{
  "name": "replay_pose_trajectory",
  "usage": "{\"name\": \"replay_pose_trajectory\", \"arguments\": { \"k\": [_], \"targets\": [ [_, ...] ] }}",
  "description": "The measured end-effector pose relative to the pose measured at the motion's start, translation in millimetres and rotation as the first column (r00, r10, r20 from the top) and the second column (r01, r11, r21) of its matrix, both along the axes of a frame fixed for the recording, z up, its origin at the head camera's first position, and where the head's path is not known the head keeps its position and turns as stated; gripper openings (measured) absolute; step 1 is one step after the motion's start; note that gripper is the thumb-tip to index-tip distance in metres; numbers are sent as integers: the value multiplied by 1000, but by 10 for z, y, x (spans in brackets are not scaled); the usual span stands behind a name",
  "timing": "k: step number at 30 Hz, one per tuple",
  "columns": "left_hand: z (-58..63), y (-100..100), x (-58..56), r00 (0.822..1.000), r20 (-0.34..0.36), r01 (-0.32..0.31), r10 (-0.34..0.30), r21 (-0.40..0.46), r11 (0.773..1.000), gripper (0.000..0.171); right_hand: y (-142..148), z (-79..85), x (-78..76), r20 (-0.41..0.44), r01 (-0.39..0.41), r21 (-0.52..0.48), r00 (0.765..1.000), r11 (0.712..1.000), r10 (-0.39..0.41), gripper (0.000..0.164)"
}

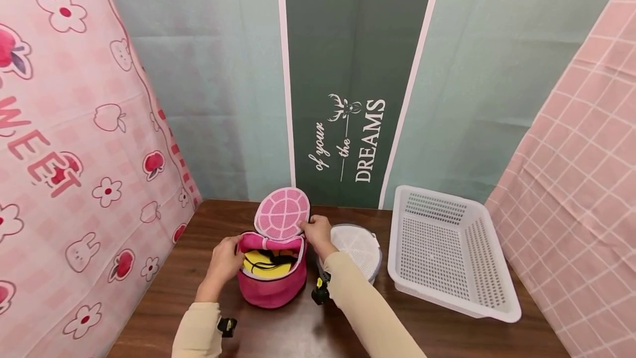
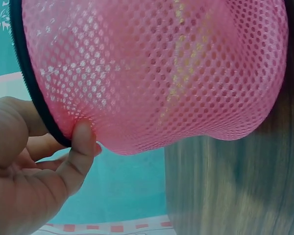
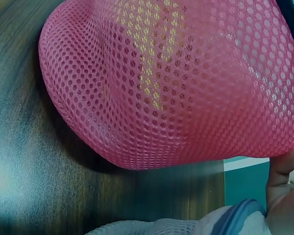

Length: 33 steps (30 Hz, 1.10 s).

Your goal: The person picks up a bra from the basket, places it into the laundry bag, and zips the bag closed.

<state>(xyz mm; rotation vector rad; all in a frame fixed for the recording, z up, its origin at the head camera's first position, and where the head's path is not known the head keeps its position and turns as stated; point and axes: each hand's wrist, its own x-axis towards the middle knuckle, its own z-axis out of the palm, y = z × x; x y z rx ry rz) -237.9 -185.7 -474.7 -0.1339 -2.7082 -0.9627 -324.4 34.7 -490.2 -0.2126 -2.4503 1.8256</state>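
A pink mesh laundry bag [image 1: 270,294] stands on the wooden table, its round lid [image 1: 283,214] flipped up at the back. Inside lies something yellow [image 1: 268,263] with black cords or straps across it; its kind does not show. My left hand [image 1: 226,258] pinches the bag's rim on the left side, thumb against the mesh [image 2: 137,73] in the left wrist view. On the opposite side, my right hand [image 1: 318,233] grips the edge where lid and rim meet. In the right wrist view its fingers are partly cut off by the frame.
A round white mesh bag [image 1: 355,247] with a grey edge sits just right of the pink one, partly beneath my right forearm. Farther right is a white plastic basket [image 1: 432,256]. Cloth curtains [image 1: 223,98] enclose the table [image 1: 278,330] at the back and both sides.
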Motion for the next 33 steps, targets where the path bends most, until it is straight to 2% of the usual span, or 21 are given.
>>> {"name": "replay_pose_trajectory", "arguments": {
  "k": [5,11,18,22,25,29,33],
  "targets": [
    [-12,-7,-21,1000,-19,9,-8,22,1000,37,26,19,-36,-87,22,25,996,999,-20,24],
    [-7,-17,-22,1000,-17,-6,6,56,998,37,38,82,-70,-201,77,10,977,997,-74,21],
    [-12,-36,5,1000,-23,-11,12,58,998,38,24,92,-17,-228,75,21,971,997,-69,11],
    [-10,-51,21,999,-4,-40,41,125,991,36,14,81,-7,-237,17,-75,971,997,-34,11],
    [-7,-68,28,998,32,-53,48,187,981,35,21,77,8,-245,-30,-161,969,986,-11,10],
    [-18,-96,29,996,87,-51,29,259,965,35,42,90,43,-305,-6,-133,952,991,-35,9],
    [-32,-110,23,991,133,-43,-5,348,937,33,67,86,58,-356,29,-103,932,994,-64,13]
  ]
}}
